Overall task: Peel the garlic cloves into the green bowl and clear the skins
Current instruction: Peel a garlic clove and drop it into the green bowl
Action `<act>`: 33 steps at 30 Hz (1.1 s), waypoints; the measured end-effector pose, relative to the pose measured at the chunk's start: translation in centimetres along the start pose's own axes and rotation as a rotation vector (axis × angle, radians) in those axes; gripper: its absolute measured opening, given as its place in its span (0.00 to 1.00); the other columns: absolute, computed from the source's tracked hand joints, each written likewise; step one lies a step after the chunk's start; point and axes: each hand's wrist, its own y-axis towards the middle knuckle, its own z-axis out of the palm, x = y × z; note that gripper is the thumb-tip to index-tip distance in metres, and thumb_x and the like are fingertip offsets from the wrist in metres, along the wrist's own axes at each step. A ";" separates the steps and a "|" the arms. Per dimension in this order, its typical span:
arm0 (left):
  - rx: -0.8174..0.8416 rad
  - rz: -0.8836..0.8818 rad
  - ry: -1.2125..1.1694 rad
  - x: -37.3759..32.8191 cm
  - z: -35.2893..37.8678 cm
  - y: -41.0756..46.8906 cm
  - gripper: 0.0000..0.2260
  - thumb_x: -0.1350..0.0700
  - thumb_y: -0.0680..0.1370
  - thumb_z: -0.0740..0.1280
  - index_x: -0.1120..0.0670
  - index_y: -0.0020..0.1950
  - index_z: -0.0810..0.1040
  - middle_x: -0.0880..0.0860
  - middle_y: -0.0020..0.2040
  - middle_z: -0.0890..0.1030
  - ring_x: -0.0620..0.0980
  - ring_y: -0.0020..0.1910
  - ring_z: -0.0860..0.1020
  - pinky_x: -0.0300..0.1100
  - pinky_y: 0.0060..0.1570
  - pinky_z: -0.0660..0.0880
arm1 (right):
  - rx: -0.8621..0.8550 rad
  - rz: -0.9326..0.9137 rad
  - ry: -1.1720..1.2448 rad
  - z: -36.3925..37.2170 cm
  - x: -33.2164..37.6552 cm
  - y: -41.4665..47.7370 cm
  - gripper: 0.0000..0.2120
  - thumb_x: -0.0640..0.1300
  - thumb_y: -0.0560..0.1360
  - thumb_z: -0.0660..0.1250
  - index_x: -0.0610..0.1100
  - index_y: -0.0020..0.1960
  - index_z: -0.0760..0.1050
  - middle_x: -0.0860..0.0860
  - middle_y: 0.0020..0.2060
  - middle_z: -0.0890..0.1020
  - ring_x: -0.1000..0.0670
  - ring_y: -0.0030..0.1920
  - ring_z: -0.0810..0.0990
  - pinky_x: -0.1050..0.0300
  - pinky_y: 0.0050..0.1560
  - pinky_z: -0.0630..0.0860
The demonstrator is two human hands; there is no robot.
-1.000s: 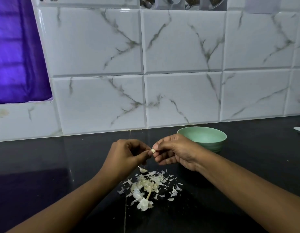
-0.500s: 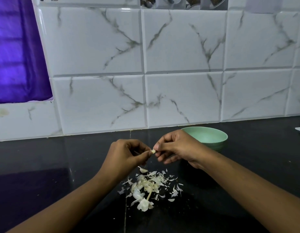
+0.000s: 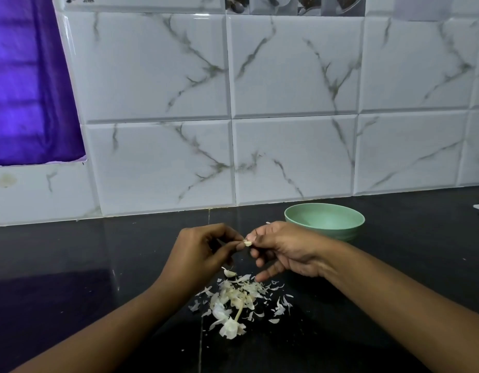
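While L fingers [image 3: 230,245], R fingers [image 3: 260,233] pinch clove [image 3: 247,243], skins [image 3: 238,300] below, green bowl [image 3: 324,220] behind

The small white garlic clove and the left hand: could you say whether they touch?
Touching. The head view shows the left hand pinching the small white garlic clove.

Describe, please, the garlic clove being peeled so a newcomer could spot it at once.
On the black counter, near the green bowl, the left hand and right hand meet fingertip to fingertip. The garlic clove is the small pale piece pinched between them, held above the pile of skins rather than lying in it.
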 end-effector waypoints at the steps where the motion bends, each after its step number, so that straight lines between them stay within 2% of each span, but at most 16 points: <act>1: -0.011 -0.031 -0.034 0.1 0.0 0.0 0.05 0.56 0.70 0.74 0.45 0.39 0.81 0.43 0.34 0.83 0.42 0.29 0.81 0.35 0.33 0.77 | -0.025 -0.027 -0.035 0.3 -0.1 0.0 0.08 0.39 0.80 0.60 0.39 0.44 0.75 0.49 0.30 0.74 0.56 0.26 0.75 0.55 0.31 0.81; 3: -0.034 -0.094 -0.129 0.2 0.0 0.2 0.02 0.55 0.70 0.74 0.49 0.40 0.82 0.47 0.34 0.84 0.46 0.30 0.82 0.39 0.34 0.79 | -0.083 -0.101 -0.156 0.5 -0.3 0.1 0.05 0.39 0.79 0.62 0.38 0.50 0.75 0.49 0.33 0.75 0.56 0.28 0.76 0.56 0.31 0.80; 6: -0.076 -0.136 -0.191 0.2 -0.2 0.4 0.02 0.54 0.69 0.74 0.51 0.39 0.83 0.50 0.34 0.84 0.49 0.29 0.83 0.41 0.33 0.79 | -0.150 -0.178 -0.294 0.1 -0.2 0.1 0.08 0.35 0.75 0.67 0.37 0.54 0.75 0.49 0.36 0.78 0.54 0.32 0.80 0.58 0.33 0.79; 11: -0.111 -0.137 -0.136 0.0 -0.2 0.2 0.03 0.58 0.70 0.75 0.52 0.38 0.83 0.48 0.31 0.83 0.46 0.28 0.82 0.32 0.30 0.74 | -0.193 -0.234 -0.217 -0.1 0.5 -0.2 0.01 0.37 0.73 0.70 0.40 0.44 0.78 0.49 0.33 0.82 0.53 0.32 0.81 0.60 0.33 0.78; 14: -0.136 -0.119 -0.094 -0.2 -0.1 0.1 0.03 0.58 0.70 0.75 0.52 0.38 0.83 0.47 0.29 0.83 0.43 0.28 0.82 0.29 0.29 0.72 | -0.215 -0.255 -0.150 0.0 0.6 -0.1 0.02 0.37 0.73 0.70 0.40 0.41 0.78 0.49 0.32 0.82 0.54 0.31 0.82 0.62 0.32 0.78; 22: -0.189 -0.092 -0.028 -0.5 0.2 -0.1 0.04 0.58 0.70 0.76 0.52 0.36 0.83 0.41 0.31 0.82 0.41 0.30 0.81 0.30 0.32 0.74 | -0.276 -0.296 -0.059 1.1 -0.1 0.2 0.06 0.33 0.74 0.67 0.39 0.39 0.78 0.50 0.28 0.81 0.55 0.27 0.79 0.62 0.30 0.78; 26: -0.221 -0.102 -0.013 -0.5 0.6 -0.2 0.04 0.57 0.70 0.76 0.51 0.36 0.83 0.43 0.31 0.83 0.42 0.31 0.81 0.38 0.33 0.78 | -0.356 -0.365 -0.050 1.9 -0.7 0.6 0.08 0.34 0.74 0.67 0.40 0.37 0.77 0.48 0.28 0.79 0.55 0.26 0.76 0.61 0.28 0.77; 30: -0.210 -0.161 -0.128 -0.8 0.7 -0.1 0.05 0.59 0.71 0.75 0.53 0.36 0.82 0.49 0.31 0.83 0.46 0.31 0.82 0.37 0.34 0.78 | -0.392 -0.367 -0.049 2.2 -1.0 1.1 0.06 0.36 0.73 0.67 0.42 0.37 0.76 0.51 0.27 0.76 0.56 0.27 0.73 0.55 0.32 0.79; 33: -0.175 -0.284 -0.353 -0.9 0.9 -0.1 0.04 0.61 0.72 0.73 0.58 0.38 0.82 0.55 0.32 0.83 0.50 0.32 0.83 0.41 0.36 0.79 | -0.369 -0.358 -0.042 2.1 -1.0 1.1 0.06 0.36 0.73 0.68 0.42 0.38 0.76 0.51 0.27 0.74 0.57 0.27 0.72 0.55 0.32 0.79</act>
